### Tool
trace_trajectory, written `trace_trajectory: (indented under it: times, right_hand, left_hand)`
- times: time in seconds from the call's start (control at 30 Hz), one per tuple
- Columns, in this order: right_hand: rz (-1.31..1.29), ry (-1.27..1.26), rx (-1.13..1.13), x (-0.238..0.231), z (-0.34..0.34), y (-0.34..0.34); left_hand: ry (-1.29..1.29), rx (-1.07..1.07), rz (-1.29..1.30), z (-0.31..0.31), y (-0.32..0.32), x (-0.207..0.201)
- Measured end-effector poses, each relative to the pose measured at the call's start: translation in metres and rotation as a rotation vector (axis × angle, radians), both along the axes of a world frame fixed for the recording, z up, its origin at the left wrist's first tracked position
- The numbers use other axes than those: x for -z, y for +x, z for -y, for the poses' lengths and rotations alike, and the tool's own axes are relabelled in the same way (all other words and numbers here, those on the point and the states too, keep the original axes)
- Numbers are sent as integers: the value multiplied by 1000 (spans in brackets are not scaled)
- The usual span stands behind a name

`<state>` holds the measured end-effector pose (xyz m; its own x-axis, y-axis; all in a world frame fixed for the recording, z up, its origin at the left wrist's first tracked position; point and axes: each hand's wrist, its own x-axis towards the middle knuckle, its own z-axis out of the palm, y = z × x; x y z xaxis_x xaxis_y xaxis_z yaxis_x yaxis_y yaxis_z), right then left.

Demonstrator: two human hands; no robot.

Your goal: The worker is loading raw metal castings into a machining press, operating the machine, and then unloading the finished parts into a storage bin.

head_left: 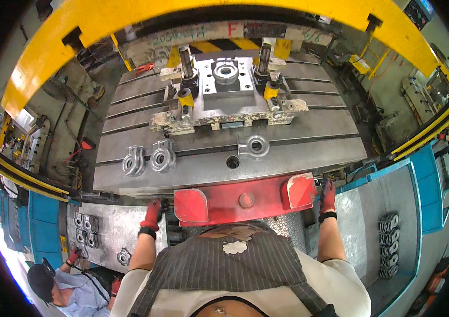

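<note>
Three metal parts (170,159) on the bed (198,158), one on the die (237,89), two posts (186,63), two yellow cylinders (185,97)

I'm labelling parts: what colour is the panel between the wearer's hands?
The panel is red, clearest in the head view.

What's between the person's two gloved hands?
In the head view, a red control box with a round red button lies between the left hand and right hand.

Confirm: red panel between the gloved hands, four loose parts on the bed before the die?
Three loose parts, not four, on the bed before the die, per the head view. Red panel between left hand and right hand: correct.
</note>
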<state>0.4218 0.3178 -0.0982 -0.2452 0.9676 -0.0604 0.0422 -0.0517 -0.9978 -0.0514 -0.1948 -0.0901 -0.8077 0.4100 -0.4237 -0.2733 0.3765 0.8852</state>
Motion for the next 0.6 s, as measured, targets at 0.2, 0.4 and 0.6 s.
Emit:
trace_trajectory:
  times: [0.2,0.4,0.6]
  right_hand:
    - [980,546,-123,-64,34,-101]
    - [1138,589,11,-94,57,-119]
    - [1226,557,-1,-99,54,-125]
  left_hand:
    - [-312,589,-1520,-145,-57,-147]
    - [369,411,-499,-365,-52,-233]
    - [-510,324,-858,-507,-94,-233]
